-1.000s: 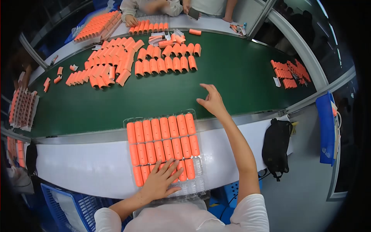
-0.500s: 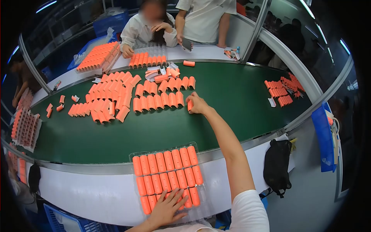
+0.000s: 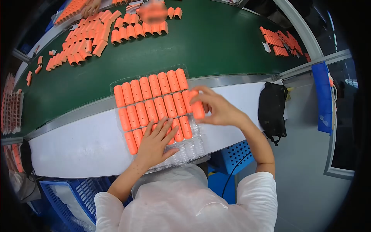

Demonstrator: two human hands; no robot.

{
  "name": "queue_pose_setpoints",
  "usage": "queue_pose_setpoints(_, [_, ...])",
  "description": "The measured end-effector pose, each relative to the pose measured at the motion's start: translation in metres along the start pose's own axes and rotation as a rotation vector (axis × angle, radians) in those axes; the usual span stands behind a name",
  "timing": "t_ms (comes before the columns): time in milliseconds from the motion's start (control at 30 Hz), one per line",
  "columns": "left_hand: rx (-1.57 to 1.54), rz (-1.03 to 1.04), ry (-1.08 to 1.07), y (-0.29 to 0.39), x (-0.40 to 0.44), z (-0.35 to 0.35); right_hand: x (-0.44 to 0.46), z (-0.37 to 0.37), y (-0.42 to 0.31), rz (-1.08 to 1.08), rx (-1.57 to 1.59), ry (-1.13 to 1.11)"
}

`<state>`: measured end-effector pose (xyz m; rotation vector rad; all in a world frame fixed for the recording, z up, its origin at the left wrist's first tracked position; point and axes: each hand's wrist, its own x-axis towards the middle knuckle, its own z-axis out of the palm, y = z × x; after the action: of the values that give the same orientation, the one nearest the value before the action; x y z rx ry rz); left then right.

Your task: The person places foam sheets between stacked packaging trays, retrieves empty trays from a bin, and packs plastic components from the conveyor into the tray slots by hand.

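A clear plastic tray (image 3: 193, 143) holds three rows of orange curved pieces (image 3: 154, 86) at the front edge of the green table. My left hand (image 3: 154, 145) lies with fingers spread on the pieces of the lowest row. At the tray's right side, my right hand (image 3: 216, 107) grips one orange piece (image 3: 198, 109) between thumb and fingers, beside the right end of the middle row. Clear empty pockets show at the lower right of the tray.
Orange pieces (image 3: 133, 31) stand in rows and a heap (image 3: 87, 36) on the green table (image 3: 216, 46). More lie at the far right (image 3: 280, 40). A co-worker's hand (image 3: 91, 7) is at the top left. A black bag (image 3: 272, 110) and blue crates (image 3: 73, 193) are nearby.
My right hand has come back from the rows on the green table to the tray with an orange piece. My left hand stays on the tray. The view has tilted down.
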<state>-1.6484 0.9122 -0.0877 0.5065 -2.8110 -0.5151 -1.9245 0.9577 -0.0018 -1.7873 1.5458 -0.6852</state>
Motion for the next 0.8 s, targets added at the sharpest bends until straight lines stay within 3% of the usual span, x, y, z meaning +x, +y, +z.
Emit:
queue_pose_setpoints(133, [0.0,0.003,-0.006,0.001,0.002,0.0,-0.044,0.054,0.009,0.105,-0.195,-0.126])
queue_pose_setpoints(167, [-0.01,0.011,-0.013,0.001,0.002,0.0,-0.048,0.068,0.025,-0.006,-0.214,-0.028])
queue_pose_setpoints(300, [-0.083,0.034,-0.022,-0.005,0.0,-0.001,-0.039,0.054,0.004,-0.014,-0.189,0.061])
queue_pose_setpoints(367, [-0.098,0.041,-0.034,-0.02,0.004,-0.013,-0.024,0.03,-0.002,0.147,-0.127,-0.011])
queue_pose_setpoints(400, [-0.214,0.022,0.034,-0.033,0.007,-0.022,-0.015,0.023,0.007,0.082,-0.11,0.069])
queue_pose_setpoints(433, [-0.334,0.007,0.1,-0.046,0.013,-0.037,0.0,0.012,0.012,0.067,-0.114,0.112])
queue_pose_setpoints(600, [0.109,-0.098,0.487,-0.175,0.103,-0.093,0.126,-0.041,0.056,0.089,-0.275,0.295])
queue_pose_setpoints(700, [0.262,-0.157,0.409,-0.259,0.179,-0.104,0.23,-0.061,0.103,0.077,-0.5,0.335])
queue_pose_setpoints(800, [0.292,-0.178,0.215,-0.309,0.229,-0.109,0.308,-0.078,0.124,0.218,-0.511,0.193])
